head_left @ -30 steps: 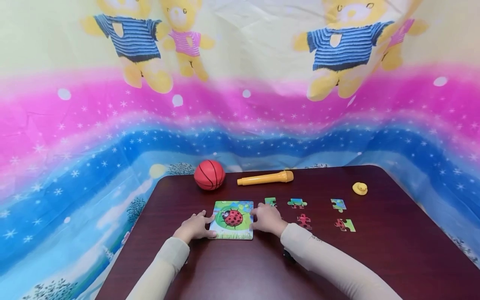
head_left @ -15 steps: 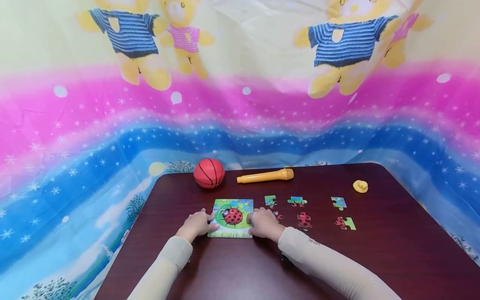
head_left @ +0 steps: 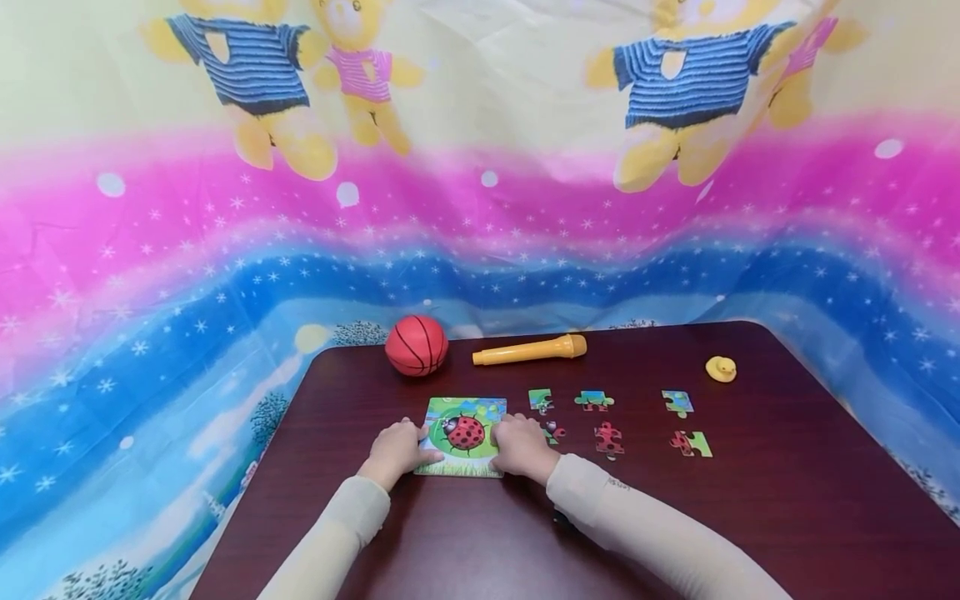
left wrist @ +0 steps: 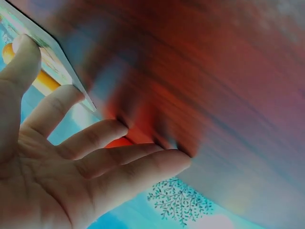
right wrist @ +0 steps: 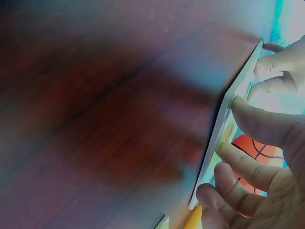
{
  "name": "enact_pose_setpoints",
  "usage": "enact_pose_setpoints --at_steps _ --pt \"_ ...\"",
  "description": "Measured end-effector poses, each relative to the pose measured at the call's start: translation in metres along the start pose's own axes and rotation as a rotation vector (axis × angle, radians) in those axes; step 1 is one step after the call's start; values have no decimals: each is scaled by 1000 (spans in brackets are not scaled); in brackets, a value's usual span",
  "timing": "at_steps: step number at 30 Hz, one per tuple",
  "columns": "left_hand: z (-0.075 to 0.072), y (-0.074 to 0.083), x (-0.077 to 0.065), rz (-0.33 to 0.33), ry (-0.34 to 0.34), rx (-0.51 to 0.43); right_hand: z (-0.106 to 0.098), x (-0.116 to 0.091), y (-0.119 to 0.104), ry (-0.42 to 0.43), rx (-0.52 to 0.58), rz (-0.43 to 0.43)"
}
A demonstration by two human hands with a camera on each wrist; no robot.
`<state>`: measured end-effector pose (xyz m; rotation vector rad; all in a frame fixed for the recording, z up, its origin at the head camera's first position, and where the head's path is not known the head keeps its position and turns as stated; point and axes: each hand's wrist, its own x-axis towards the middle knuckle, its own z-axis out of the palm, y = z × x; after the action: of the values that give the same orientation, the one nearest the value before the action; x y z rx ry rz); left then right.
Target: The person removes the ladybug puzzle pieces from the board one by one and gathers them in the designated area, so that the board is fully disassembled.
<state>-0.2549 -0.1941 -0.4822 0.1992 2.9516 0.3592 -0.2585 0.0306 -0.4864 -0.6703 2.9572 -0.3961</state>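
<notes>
The ladybird board [head_left: 463, 435] lies face up on the table [head_left: 465, 533], between the 2 hands. The left hand [head_left: 396, 454] is spread, its thumb on the board's face and its index finger at the left edge. The right hand [head_left: 522, 447] is loosely open, thumb and index finger touching the right edge, other fingers bent. To the right are 6 loose pieces [head_left: 609, 438]; behind, a ball [head_left: 417, 346], a yellow microphone [head_left: 530, 351] and a duck [head_left: 721, 369].

Table [head_left: 480, 533] carries 6 jigsaw pieces [head_left: 609, 438].
</notes>
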Motion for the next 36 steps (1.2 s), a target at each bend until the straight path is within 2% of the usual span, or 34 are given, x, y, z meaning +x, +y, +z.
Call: enact_pose_setpoints --at_steps 4,13,18,20,26,28,32,36 --pt "0 3 1 -9 12 18 0 3 -2 -3 17 44" --pt "-2 7 6 -41 -48 13 -1 3 -3 -30 42 64" --pt "-5 18 10 -113 -61 -76 -1 5 -3 -29 44 69" --pt "-3 25 10 -154 -58 -79 0 5 -3 -36 43 77" --pt "4 40 11 -228 -58 101 1 4 -4 -32 50 86" --pt "5 42 12 -233 -60 124 1 3 -4 -19 63 84" --pt "6 43 11 -230 -69 129 1 3 -2 -1 199 87" --pt "3 43 12 -223 -57 150 -4 5 5 25 421 83"
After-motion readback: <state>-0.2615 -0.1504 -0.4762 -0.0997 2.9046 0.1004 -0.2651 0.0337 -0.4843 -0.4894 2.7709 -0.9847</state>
